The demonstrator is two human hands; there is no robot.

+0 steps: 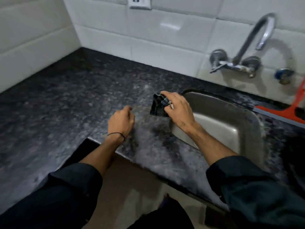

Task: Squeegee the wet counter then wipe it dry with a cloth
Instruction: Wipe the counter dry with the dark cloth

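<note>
No readable text, labels, brands or numbers anywhere, wall socket plate point(140, 3) blank as far as the blur allows, dark folded cloth point(157, 104) unmarked, tiles plain

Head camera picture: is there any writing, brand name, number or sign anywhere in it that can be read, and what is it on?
None can be read.
Wall socket plate: no lettering shows.
Tap: bare metal, no brand visible.
Dark cloth under the right hand: no label visible.
Orange squeegee: no marking visible; partly cut off at the picture's edge.
</note>
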